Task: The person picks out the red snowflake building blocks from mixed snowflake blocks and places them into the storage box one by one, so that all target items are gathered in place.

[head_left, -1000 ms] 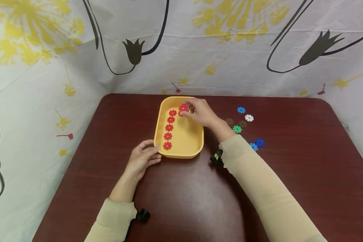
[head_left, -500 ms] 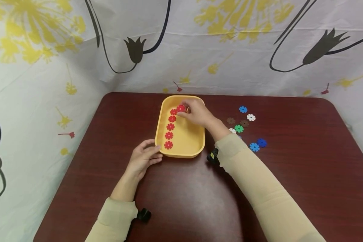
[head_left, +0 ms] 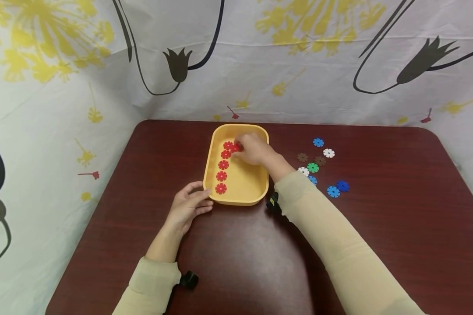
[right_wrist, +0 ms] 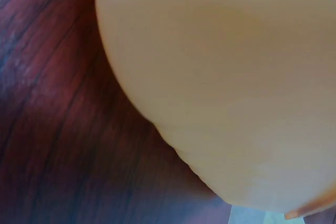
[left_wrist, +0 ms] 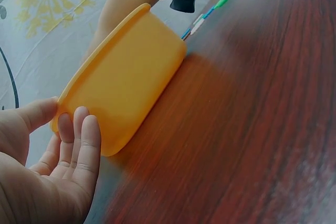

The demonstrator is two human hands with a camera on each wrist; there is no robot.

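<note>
A yellow tray [head_left: 242, 192] sits on the table with several red notched discs in a column along its left side, among them a red disc [head_left: 221, 188] at the near end. My left hand [head_left: 186, 206] grips the tray's near left corner, thumb at the rim and fingers against the outer wall, as the left wrist view shows too. Over the far part of the tray, my right hand [head_left: 253, 148] pinches another red disc [head_left: 236, 148] beside the top of the column; its fingertips are partly hidden. A blurred sleeve fills most of the right wrist view.
To the tray's right lie several loose discs: a green disc [head_left: 313, 167], a white disc [head_left: 329, 153], a dark blue disc [head_left: 343, 186], plus lighter blue and brown ones. The right sleeve [head_left: 331, 227] passes close to them. A patterned cloth [head_left: 228, 65] hangs behind the table.
My right hand has moved left and slightly nearer with the red disc, toward the column. The left hand keeps its grip on the tray. The head view has shifted slightly.
</note>
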